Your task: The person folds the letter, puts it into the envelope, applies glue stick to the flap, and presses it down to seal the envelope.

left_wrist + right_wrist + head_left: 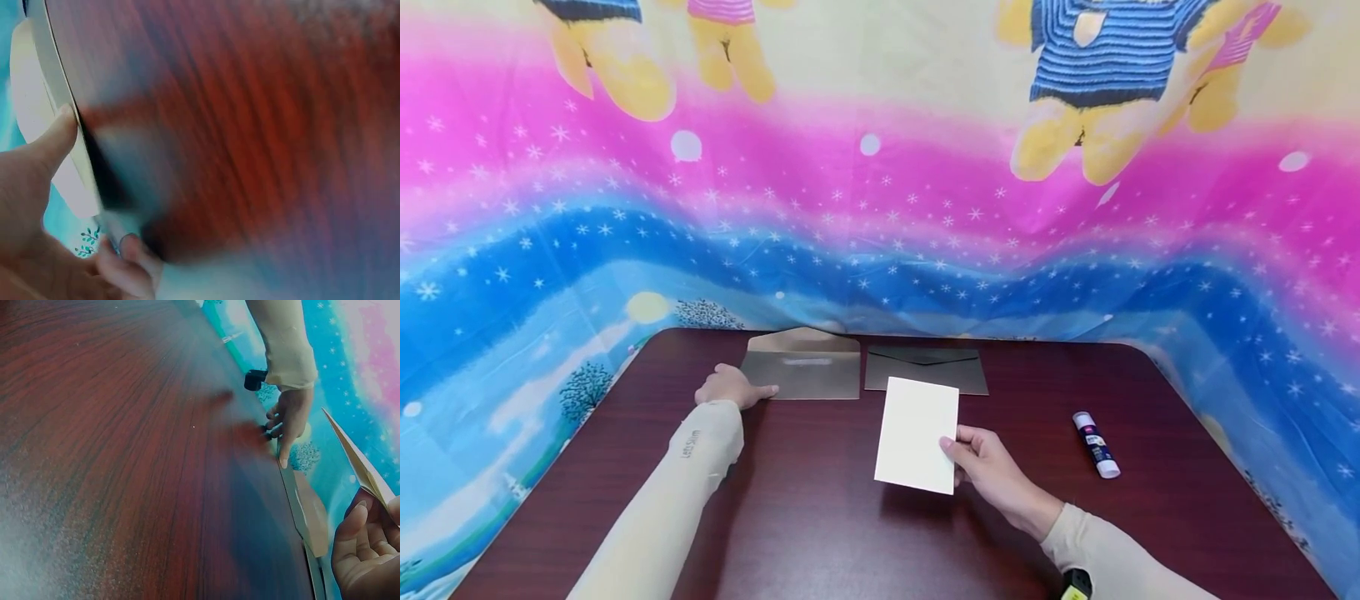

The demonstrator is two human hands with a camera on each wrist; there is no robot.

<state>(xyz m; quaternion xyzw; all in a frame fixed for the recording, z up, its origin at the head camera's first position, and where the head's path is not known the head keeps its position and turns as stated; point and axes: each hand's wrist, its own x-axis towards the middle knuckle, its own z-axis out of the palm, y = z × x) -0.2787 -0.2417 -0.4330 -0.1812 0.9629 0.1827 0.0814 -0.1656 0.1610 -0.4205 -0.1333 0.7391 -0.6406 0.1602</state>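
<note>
In the head view my right hand (988, 467) holds a cream-white card (917, 435) above the table, its thumb on the front face. Seen from the right wrist, the card (357, 456) is nearly edge-on and looks folded, its layers slightly apart. At the back left lies a grey-brown envelope (805, 379) with its paler flap raised and a whitish strip across it. My left hand (730, 387) is at that envelope's left side, thumb touching its lower left corner. Whether its other fingers reach under the envelope is unclear.
A second grey-brown envelope (928, 375), flap folded down, lies right of the first, partly behind the card. To the right a glue stick (1096, 444) lies on the dark red-brown table (820, 508). A printed cloth (865, 225) hangs around the table's edges.
</note>
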